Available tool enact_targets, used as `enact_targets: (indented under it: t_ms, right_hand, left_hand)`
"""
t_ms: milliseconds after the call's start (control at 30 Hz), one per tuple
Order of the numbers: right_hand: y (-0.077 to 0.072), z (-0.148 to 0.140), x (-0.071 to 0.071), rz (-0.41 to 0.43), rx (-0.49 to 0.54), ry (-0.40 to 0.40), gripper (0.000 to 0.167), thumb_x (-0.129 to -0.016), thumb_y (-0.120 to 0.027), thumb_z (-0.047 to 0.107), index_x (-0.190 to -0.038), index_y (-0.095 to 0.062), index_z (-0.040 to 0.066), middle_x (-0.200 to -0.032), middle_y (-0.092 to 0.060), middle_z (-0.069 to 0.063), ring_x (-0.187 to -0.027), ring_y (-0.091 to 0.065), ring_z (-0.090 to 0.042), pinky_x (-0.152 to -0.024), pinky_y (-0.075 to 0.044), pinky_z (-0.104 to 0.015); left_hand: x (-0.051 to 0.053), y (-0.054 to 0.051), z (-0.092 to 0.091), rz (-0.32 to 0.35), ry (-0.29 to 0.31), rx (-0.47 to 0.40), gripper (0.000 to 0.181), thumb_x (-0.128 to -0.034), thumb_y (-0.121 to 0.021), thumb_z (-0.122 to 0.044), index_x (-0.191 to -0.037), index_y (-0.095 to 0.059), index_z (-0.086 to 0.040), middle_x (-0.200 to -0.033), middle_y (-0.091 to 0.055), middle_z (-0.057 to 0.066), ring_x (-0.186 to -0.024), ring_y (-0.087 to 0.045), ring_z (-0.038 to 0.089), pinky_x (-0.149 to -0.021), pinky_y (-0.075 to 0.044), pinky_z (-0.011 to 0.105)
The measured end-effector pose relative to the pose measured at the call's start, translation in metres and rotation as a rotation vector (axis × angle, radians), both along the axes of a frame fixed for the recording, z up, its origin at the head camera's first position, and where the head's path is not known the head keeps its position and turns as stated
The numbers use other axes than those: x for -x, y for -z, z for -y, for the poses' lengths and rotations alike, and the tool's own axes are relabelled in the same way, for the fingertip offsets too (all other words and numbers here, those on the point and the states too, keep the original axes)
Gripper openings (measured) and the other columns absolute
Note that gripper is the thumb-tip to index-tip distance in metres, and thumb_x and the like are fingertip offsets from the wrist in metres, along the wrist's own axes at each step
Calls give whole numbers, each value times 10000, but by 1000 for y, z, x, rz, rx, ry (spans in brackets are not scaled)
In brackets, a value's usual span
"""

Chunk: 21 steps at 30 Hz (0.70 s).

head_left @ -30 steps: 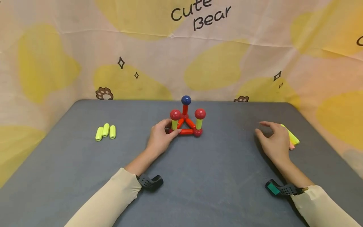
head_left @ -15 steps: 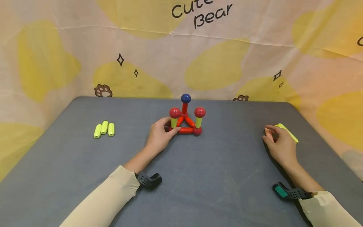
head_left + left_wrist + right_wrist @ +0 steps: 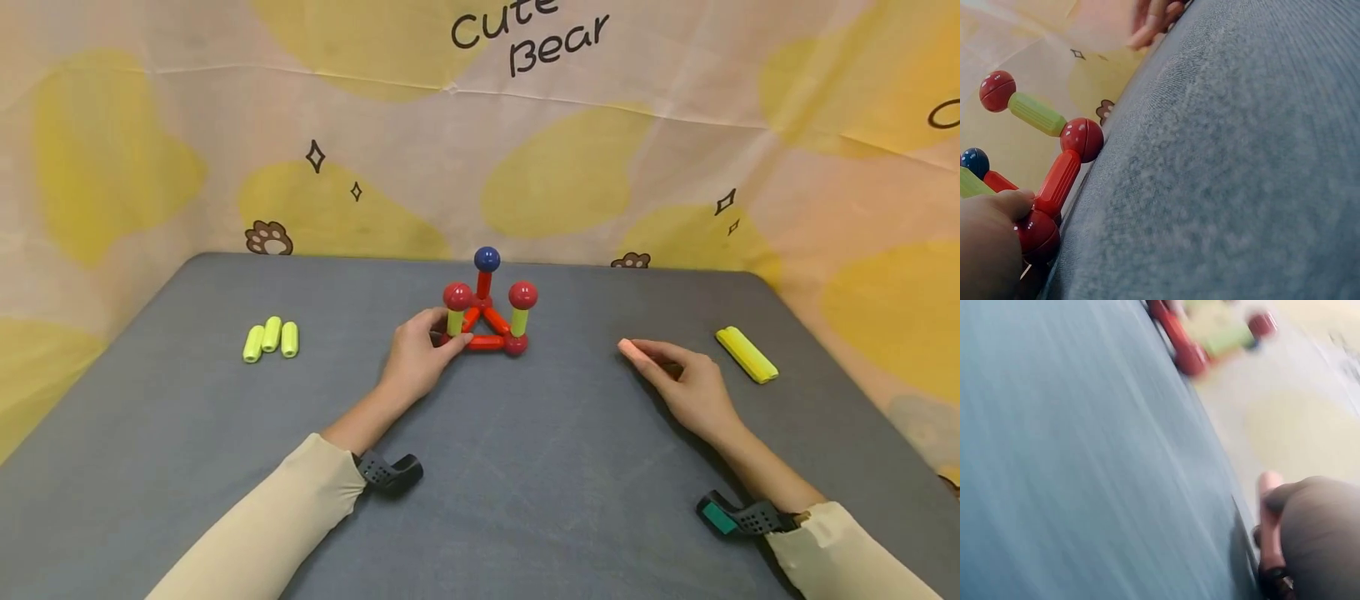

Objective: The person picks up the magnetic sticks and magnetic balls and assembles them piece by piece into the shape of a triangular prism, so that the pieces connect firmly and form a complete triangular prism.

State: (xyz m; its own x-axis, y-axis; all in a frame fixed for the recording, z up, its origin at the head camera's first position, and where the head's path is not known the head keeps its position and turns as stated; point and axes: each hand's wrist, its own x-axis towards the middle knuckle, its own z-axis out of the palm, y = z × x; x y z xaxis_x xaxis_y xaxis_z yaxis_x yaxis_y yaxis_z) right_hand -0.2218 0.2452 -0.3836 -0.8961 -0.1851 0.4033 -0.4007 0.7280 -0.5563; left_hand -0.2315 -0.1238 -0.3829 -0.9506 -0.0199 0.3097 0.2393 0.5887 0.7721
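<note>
A structure of balls and rods stands mid-table: a triangle of red rods [image 3: 486, 342], two green uprights topped by red balls [image 3: 522, 295], and a red upright under a blue ball [image 3: 487, 259]. My left hand [image 3: 417, 357] grips its front left corner, thumb by the lower red ball [image 3: 1039, 237]. Out to the right, my right hand [image 3: 693, 392] pinches a pink rod [image 3: 634, 351] between thumb and fingers, away from the structure. In the right wrist view the pink rod [image 3: 1269, 525] shows along the blurred hand [image 3: 1319, 534].
Several short light-green rods [image 3: 272, 335] lie together on the grey table [image 3: 525, 500] at the left. Longer yellow rods [image 3: 747, 355] lie side by side at the right. A patterned cloth [image 3: 555, 175] hangs behind the table.
My right hand has picked up the pink rod from beside the yellow rods and moved left with it. My left hand keeps its grip on the structure's corner.
</note>
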Motion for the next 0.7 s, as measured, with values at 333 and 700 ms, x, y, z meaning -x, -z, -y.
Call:
enact_targets:
  t_ms: [333,700]
  right_hand:
    - [1,108,-13,-213,179,-335,334,-873,-777,65,-1199,-757,136,-1064,-779,-25,-757,-543,-52,-578,-437,-200]
    - [-3,173,4,-293,359,-272,304,-910,-755,132,-1212,-748,92,-1085,-782,-78,-824,-666,-149,-632,-469,-176]
  left_hand:
    - [1,0,0,1,3,1,384,-904,-768,-226,-1229,-678,-41,-1091,-714,145,-973,-673,268,-879,-582,416]
    - [0,0,-1,-16,-2,8,357,-892,-781,-213,-1184,-691,-29,-1070,-723,149,-954,-688,277,-873,-590,421]
